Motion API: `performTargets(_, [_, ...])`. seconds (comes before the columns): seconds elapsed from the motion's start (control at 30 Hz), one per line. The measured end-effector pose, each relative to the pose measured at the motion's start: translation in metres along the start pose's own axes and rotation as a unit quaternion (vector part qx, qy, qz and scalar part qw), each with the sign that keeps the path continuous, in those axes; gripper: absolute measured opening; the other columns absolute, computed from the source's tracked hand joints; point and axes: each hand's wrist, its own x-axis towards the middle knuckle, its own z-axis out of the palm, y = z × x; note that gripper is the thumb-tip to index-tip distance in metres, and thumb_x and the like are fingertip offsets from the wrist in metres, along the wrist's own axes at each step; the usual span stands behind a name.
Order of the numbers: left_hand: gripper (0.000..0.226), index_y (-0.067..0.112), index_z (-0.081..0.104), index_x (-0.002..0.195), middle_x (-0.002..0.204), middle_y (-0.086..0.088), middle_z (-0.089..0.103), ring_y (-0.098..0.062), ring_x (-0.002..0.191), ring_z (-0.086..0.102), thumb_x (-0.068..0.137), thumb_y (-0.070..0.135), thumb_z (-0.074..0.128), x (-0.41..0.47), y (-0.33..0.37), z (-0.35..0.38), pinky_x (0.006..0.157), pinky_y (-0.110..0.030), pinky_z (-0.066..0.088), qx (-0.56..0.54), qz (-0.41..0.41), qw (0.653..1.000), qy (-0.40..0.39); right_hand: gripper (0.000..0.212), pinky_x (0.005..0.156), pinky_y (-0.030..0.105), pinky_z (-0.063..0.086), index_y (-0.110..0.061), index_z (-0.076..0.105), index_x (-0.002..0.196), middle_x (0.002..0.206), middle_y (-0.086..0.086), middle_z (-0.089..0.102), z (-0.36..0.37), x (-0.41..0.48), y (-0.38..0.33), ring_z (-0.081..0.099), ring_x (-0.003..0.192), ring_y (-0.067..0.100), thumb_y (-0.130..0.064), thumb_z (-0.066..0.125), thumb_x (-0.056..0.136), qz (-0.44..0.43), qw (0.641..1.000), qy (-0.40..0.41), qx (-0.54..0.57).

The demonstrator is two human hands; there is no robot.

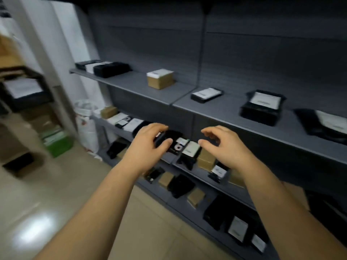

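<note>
Left hand pinches the black packet, right hand has a loose, empty grip; a hasty pull could sweep neighbouring packets off the shelf.

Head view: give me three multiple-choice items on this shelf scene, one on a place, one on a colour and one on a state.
1. Where does the brown box with the white label stand?
A. on the top shelf in view
B. on the floor
C. in a hand

2. What colour is the shelf unit's back panel?
A. red
B. dark grey
C. white

3. How is the right hand?
A. gripping a brown box
B. pressed flat on the floor
C. holding nothing, fingers loosely curled

Answers:
1 A: the box sits alone on the shelf surface, well above both hands.
2 B: the panel and the shelves are the same dark grey.
3 C: the fingers curl in front of the shelves with nothing between them.
</note>
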Motion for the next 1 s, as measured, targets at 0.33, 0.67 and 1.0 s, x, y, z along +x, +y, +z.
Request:
performTargets(0.33, [0.04,0.022,0.059,0.127,0.129,0.004,0.056,-0.014,0.124,0.048,0.09,0.037,0.063,0.071,-0.201,-0.145,0.106,-0.033,0.039,0.117,-0.17,0.967,0.15,0.037,0.095,0.032,0.049,-0.031,0.061,0.123,0.119,-0.016,0.054,0.169,0.28,-0.139,0.054,0.109,0.004,-0.045,0.064,0.09,-0.2,0.969,-0.134,0.056])
performTargets(0.67, [0.045,0.027,0.058,0.128,0.131,0.006,0.054,-0.013,0.123,0.049,0.087,0.044,0.061,0.121,-0.394,-0.246,0.106,-0.042,0.042,0.134,-0.269,0.93,0.211,0.041,0.095,0.027,0.046,-0.026,0.061,0.127,0.122,-0.01,0.054,0.335,0.45,-0.267,0.053,0.109,0.007,-0.044,0.064,0.09,-0.283,0.934,-0.212,0.051])
performTargets(1.0, [0.042,0.023,0.057,0.129,0.132,0.006,0.054,-0.013,0.124,0.046,0.09,0.039,0.062,0.328,-0.579,-0.284,0.106,-0.026,0.036,0.094,-0.13,0.984,0.08,0.038,0.092,0.037,0.05,-0.033,0.059,0.125,0.12,-0.015,0.051,0.384,0.63,-0.272,0.053,0.107,0.008,-0.049,0.061,0.09,-0.116,0.988,-0.099,0.027])
